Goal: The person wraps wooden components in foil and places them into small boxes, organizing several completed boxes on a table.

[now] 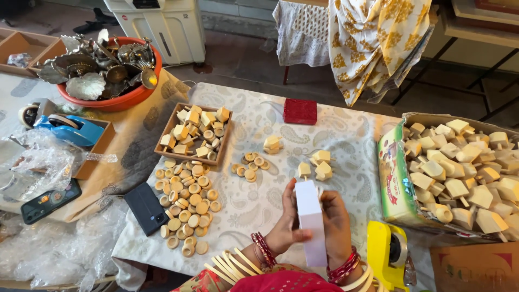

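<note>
While upright, white box between hands

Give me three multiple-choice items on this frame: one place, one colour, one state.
1. Where is the red box?
A. at the far edge of the patterned cloth
B. inside the cardboard carton
C. in the orange tub

2. What colour is the tape dispenser by the right hand?
A. blue
B. yellow
C. green

3. How is the white box held?
A. lying flat on the cloth
B. in the left hand alone
C. upright between both hands

Key: 1 A, it sits on the cloth beyond the wooden pieces. 2 B, its body is plainly yellow. 3 C, a hand grips each side.
</note>
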